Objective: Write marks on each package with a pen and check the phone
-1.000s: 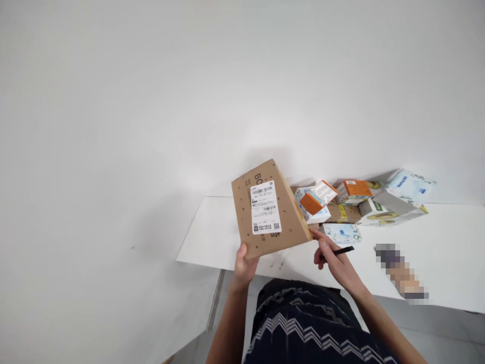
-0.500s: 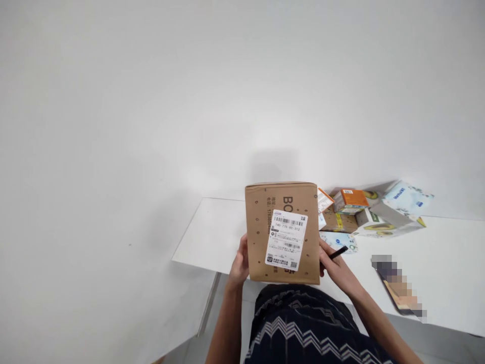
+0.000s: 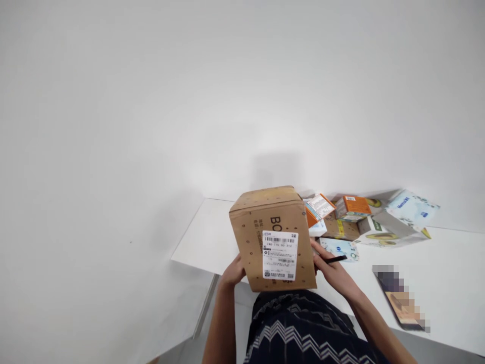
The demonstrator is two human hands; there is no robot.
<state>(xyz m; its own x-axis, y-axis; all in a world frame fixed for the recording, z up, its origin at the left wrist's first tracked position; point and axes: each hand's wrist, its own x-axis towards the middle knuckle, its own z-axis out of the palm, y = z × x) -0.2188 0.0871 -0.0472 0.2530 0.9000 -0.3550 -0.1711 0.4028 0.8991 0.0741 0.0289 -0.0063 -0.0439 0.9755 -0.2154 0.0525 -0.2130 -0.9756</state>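
Compared with half a second earlier, the cardboard box [image 3: 272,237] has been tipped so its top face shows, label kept toward the camera, above the white table [image 3: 447,263] edge. It is clamped between the left hand [image 3: 232,273] and right hand [image 3: 333,273], probably for steadiness; a black pen [image 3: 335,259] is pinched in the right.

box pile [image 3: 364,217] crowds table [image 3: 204,242] rear, left probably bare
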